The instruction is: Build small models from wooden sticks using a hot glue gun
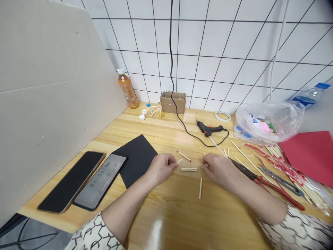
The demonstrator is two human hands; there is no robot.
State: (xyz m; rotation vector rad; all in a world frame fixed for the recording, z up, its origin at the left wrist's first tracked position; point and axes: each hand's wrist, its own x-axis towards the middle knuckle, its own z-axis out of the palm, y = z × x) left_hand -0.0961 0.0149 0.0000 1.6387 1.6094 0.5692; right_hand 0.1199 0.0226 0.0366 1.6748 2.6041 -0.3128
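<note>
My left hand (pixel 161 168) pinches short, pale wooden sticks (pixel 180 161) between thumb and fingertips, just above the table. To its right, my right hand (pixel 220 172) is closed, thumb close to the fingers; what it holds, if anything, I cannot make out. Between the hands, two short sticks (pixel 188 169) lie side by side. Behind them is a stick with red ends (pixel 184 156), lying at a slant. Closer to me, a single plain stick (pixel 200 188) points away from my body.
Left are a black sheet (pixel 137 156), a phone showing a timer (pixel 100 182) and a dark phone (pixel 73 182). Behind stand a bottle (pixel 128 90), cardboard box (pixel 173 103), stick model (pixel 153 110) and corded glue gun (pixel 209 128). Right lie red-handled pliers (pixel 275 191), scissors (pixel 282 180) and a plastic bag (pixel 286 119).
</note>
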